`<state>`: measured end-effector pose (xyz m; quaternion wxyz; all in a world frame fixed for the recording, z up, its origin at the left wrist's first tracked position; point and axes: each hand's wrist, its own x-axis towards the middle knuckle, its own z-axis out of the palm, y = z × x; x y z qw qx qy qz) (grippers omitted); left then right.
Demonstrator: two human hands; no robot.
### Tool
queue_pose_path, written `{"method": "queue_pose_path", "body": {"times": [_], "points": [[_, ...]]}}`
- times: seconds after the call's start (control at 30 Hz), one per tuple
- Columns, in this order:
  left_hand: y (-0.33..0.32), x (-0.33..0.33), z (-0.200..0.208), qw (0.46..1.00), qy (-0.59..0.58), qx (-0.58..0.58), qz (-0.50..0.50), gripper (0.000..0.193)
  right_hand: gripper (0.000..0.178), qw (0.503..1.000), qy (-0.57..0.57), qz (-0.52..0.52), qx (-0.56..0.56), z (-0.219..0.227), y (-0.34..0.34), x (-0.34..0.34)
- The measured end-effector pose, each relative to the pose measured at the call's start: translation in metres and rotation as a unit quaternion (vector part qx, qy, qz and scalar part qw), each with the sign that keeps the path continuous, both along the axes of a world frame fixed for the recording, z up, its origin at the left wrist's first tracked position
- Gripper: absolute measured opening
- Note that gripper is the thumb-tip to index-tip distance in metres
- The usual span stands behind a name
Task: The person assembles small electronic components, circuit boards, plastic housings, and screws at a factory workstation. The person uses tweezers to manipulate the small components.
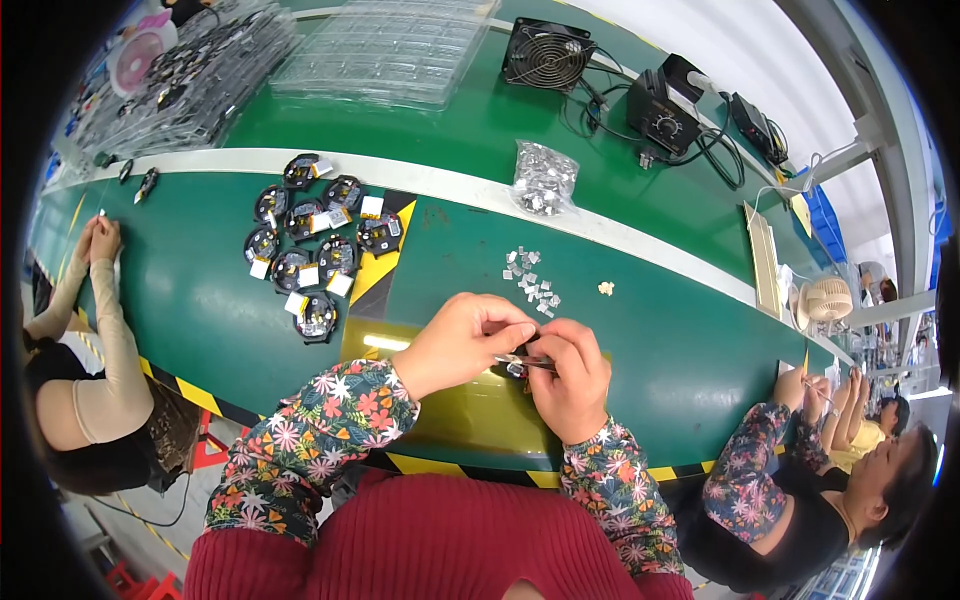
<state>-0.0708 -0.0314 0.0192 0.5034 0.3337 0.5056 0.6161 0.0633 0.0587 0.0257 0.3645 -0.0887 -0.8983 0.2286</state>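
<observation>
Both my hands meet above a yellow translucent mat at the table's front edge. My left hand is closed, thumb and forefinger pinched on a small dark part that is mostly hidden behind the fingers. Closed around a pair of metal tweezers, my right hand touches the left fingertips. The tips of the tweezers point left, toward the left thumb. Just below them, a bit of a black part with a pale spot peeks out. Small silvery metal pieces lie scattered beyond my hands.
Several round black housings with white battery packs stand grouped at the left. A clear bag of metal pieces rests on the white ledge. Farther back are clear trays, a fan and a black control box. Co-workers sit on both sides.
</observation>
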Motion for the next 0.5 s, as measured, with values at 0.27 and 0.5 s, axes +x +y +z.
{"method": "queue_pose_path", "body": {"times": [0.27,0.5], "points": [[-0.002,0.004,0.004,0.994,0.1,-0.04,-0.013,0.017,0.015,0.972,0.028,-0.036,-0.232,0.003,0.023,0.014],[-0.003,0.005,-0.004,0.993,0.114,-0.009,-0.019,0.013,0.022,0.881,0.207,-0.034,-0.423,0.015,0.044,0.03]]}}
